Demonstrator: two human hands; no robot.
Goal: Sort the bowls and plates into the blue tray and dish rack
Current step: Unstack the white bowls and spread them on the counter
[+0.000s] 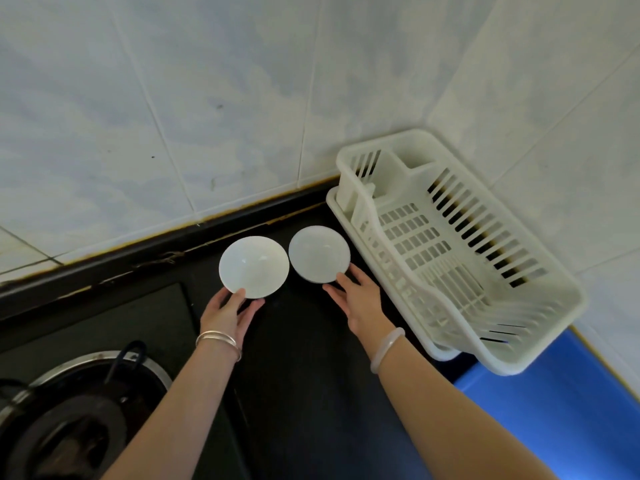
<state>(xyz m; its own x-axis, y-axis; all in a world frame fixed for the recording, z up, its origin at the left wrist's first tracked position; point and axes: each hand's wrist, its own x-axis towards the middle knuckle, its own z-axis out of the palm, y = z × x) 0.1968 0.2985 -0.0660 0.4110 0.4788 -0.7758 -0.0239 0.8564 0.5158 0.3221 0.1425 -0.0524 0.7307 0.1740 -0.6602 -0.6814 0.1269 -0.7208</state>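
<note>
Two white bowls are on the black counter near the back wall. My left hand (227, 311) grips the near rim of the left bowl (254, 266), thumb on top and fingers under. My right hand (356, 301) touches the near edge of the right bowl (318, 253) with its fingers spread; a firm grip cannot be made out. The white plastic dish rack (460, 251) stands empty at the right, against the corner walls. The blue tray (554, 410) lies in front of the rack, at the lower right, partly under the rack's near end.
A gas stove burner (79, 410) with a black pot support sits at the lower left. White tiled walls (207, 98) close the counter at the back and right. Black counter (311, 393) stretches between my two forearms.
</note>
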